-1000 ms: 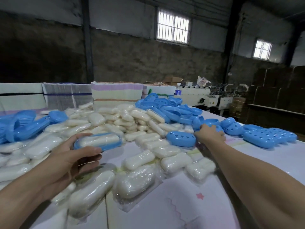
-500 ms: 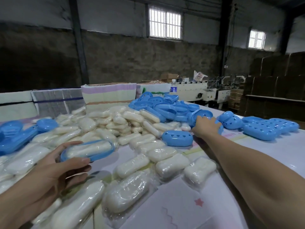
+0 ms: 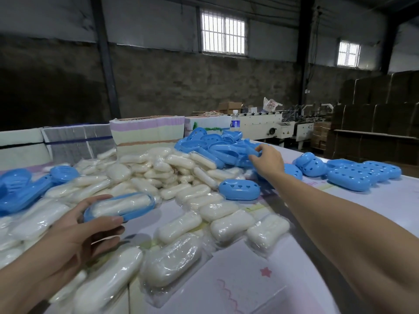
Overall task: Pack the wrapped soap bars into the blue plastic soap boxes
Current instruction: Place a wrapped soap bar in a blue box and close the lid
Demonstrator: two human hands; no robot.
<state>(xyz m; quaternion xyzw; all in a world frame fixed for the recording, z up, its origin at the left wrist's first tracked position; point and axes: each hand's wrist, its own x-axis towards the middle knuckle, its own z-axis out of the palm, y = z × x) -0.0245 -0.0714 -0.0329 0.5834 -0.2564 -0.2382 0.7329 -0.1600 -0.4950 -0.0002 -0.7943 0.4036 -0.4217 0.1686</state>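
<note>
Left hand grips the soap-filled tray; right hand pinches a lid that may snag in the pile.

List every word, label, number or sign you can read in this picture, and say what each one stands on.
None can be read.
Clear plastic water bottle at the back of the table: blue label, print too small and blurred.
White machine behind the table: yellow triangular warning sticker, symbol too small to tell.
White plastic bag on the machine: red print, blurred.
</note>
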